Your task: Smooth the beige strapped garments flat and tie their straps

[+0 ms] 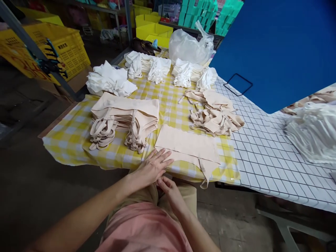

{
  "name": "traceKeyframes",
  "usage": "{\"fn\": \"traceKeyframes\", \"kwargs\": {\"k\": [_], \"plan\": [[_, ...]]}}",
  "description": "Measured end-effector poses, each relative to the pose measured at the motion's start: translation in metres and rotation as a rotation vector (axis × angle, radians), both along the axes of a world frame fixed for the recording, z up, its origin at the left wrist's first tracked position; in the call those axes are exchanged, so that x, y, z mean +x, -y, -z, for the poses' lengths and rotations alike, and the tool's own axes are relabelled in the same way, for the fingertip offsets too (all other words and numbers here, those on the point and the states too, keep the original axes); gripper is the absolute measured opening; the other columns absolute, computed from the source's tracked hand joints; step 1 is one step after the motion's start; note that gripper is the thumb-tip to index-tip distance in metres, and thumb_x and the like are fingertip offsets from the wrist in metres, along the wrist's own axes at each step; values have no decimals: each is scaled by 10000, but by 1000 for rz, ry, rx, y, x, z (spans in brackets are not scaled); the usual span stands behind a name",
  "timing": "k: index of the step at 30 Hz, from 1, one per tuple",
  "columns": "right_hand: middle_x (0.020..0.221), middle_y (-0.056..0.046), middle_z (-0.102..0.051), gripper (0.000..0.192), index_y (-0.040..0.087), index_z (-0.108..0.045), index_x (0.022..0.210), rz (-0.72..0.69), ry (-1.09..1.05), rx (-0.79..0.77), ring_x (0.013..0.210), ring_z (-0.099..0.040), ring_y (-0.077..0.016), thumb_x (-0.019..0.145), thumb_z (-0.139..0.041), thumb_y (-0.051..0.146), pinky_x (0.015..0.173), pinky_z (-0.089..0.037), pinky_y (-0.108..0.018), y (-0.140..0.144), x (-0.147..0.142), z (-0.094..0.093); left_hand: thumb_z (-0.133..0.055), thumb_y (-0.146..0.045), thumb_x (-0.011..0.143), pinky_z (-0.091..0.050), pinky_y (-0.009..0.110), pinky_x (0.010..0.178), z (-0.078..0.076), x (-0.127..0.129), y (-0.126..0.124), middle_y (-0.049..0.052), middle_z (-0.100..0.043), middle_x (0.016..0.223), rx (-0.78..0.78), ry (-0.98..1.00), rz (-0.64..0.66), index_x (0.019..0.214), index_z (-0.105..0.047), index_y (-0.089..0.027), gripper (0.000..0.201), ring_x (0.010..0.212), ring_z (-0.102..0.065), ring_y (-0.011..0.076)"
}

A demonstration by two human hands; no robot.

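Observation:
My left hand [153,166] lies flat with fingers spread on the near edge of the yellow checked tablecloth [70,136], its fingertips touching the left corner of a flat beige fabric piece [187,143]. My right hand [169,187] sits just below the table edge, under the left hand, fingers loosely curled with nothing seen in them. A stack of folded beige pieces [124,117] with dangling straps lies to the left of the flat piece. A loose heap of beige pieces [214,112] lies behind it on the right.
Piles of white garments [109,80] [147,66] [193,73] line the far side, with a clear plastic bag [190,45] behind. A white grid-patterned cloth [265,154] covers the right side, bearing a white bundle [313,131]. Yellow crates [52,45] stand at left; a blue panel [275,45] at right.

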State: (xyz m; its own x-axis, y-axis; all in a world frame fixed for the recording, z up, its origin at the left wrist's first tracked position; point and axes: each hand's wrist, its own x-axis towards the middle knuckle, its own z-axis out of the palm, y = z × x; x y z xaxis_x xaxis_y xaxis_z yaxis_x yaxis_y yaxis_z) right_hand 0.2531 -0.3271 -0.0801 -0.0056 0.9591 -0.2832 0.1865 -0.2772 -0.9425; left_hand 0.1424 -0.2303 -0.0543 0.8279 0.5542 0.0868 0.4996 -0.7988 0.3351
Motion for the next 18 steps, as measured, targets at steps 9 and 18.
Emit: {"fn": "traceKeyframes", "kwargs": {"k": [9,18], "plan": [[584,4,-505,401,161,-610,812,50,135,-161,529,-449,-112,829,-468,537,491,-367,-205,59,50,-71,-529,-174,837,-222,432,1101,8,-5,-3,46,-310,1458,-12,5,35,1327,-408,-248,510,1359,-224,229],[669,-39,-655,296,243,-656,732,-135,882,329,616,-603,-178,855,-460,426,542,-467,-253,37,102,-139,-554,-257,845,-243,436,1087,2,-7,-4,50,-342,1443,-31,46,47,1281,-468,-320,449,1350,-243,250]]}}
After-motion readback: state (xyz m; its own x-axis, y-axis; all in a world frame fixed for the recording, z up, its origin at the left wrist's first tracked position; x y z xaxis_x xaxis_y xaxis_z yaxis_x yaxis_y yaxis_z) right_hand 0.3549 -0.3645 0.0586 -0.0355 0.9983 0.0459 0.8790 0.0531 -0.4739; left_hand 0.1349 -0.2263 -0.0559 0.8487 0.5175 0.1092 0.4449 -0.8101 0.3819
